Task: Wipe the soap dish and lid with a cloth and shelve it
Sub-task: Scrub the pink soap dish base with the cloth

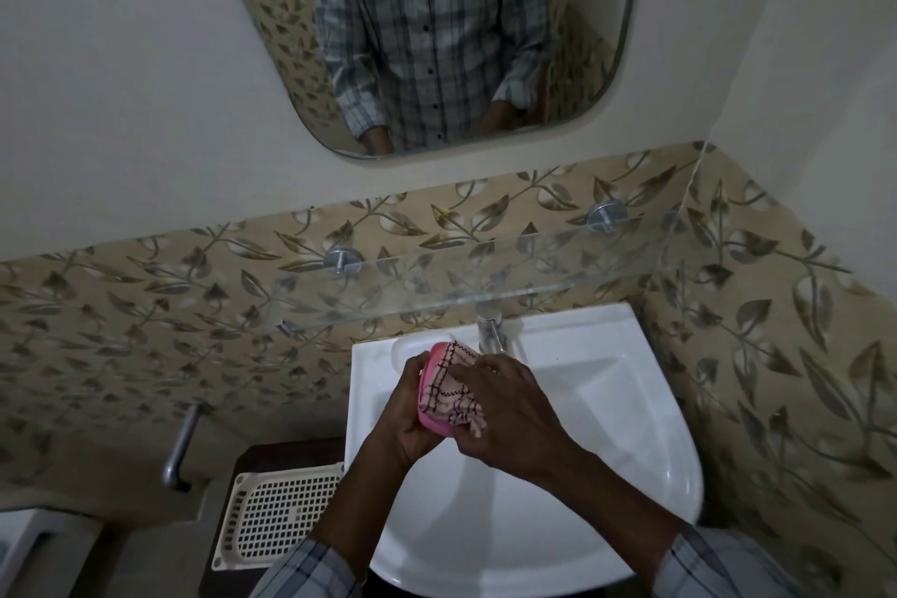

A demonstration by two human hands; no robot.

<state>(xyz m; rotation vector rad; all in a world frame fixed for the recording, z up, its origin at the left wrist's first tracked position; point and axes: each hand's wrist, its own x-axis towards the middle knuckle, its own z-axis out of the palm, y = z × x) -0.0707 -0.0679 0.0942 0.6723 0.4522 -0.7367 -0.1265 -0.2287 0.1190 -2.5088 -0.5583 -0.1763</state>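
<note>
One pink soap dish is clamped in the left hand, with the fingers wrapped round its left edge and underside. One checked cloth is pressed onto the dish's upper face by the right hand, whose fingers are closed together over the fabric; a loose end of the cloth hangs off the near side of the dish. Whether this pink piece is the dish or its lid cannot be told. Both hands are held over the far left part of one white washbasin, just near of one metal tap. One clear glass shelf is fixed above the basin by two round metal brackets on the leaf-patterned tiles. One cream perforated tray is seen to the left of the basin, and one mirror on the far wall.
</note>
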